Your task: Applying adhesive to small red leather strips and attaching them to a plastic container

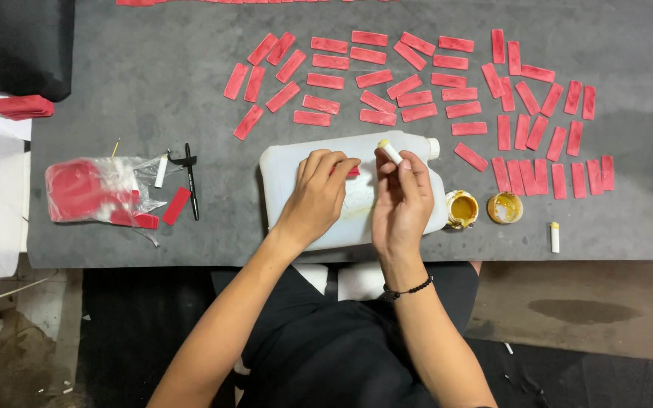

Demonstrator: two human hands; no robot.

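My left hand [319,193] rests on a white plastic jug [281,170] lying on its side, its fingers pinching a small red strip [353,171]. Just to the right, my right hand [402,200] holds a small white stick with a yellowish tip [390,151] upright above the jug. Many red strips [417,98] lie spread over the grey mat [153,83] beyond the jug. Two small open pots of yellow-brown paste [464,208] [505,207] stand right of the jug.
A clear bag of red pieces [96,190], a loose red strip [177,205], a black pen [191,181] and a white stick [161,169] lie at left. Another white stick [555,236] lies at the front right. A stack of red strips [23,106] sits far left.
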